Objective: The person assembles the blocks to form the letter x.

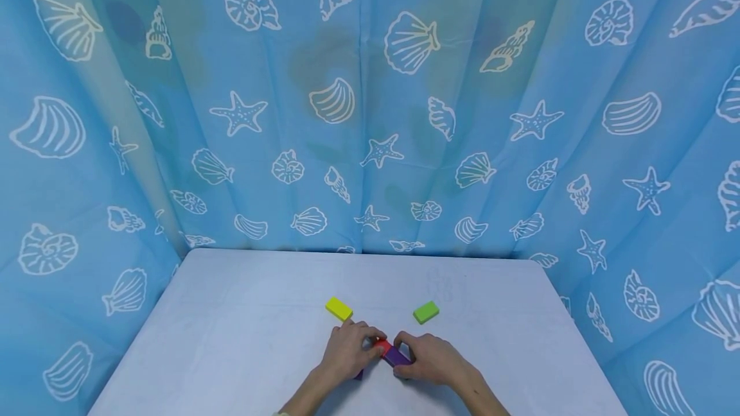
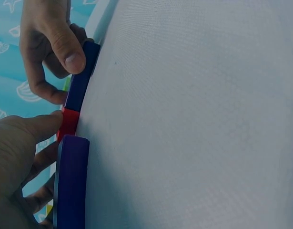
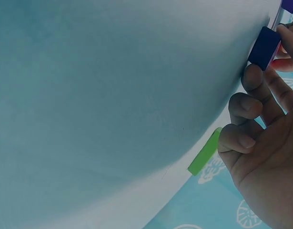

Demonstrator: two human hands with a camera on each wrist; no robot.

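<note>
Near the front middle of the table, my left hand (image 1: 349, 350) pinches a small red block (image 1: 382, 346) between thumb and fingers. My right hand (image 1: 432, 358) grips a purple block (image 1: 397, 357), which looks dark blue in the wrist views. In the left wrist view, this block's end meets the red block (image 2: 68, 123). A second purple block (image 2: 72, 181) lies beside my left hand; in the head view only a corner (image 1: 359, 375) of it shows below the palm. Both hands are close together, and the fingers hide parts of the blocks.
A yellow block (image 1: 338, 309) lies just beyond my left fingers. Farther right, a green block (image 1: 426, 312) lies beyond my right hand. The white tabletop (image 1: 231, 326) reaches back to a blue curtain (image 1: 370, 114) with white shells and starfish, which also stands along both sides.
</note>
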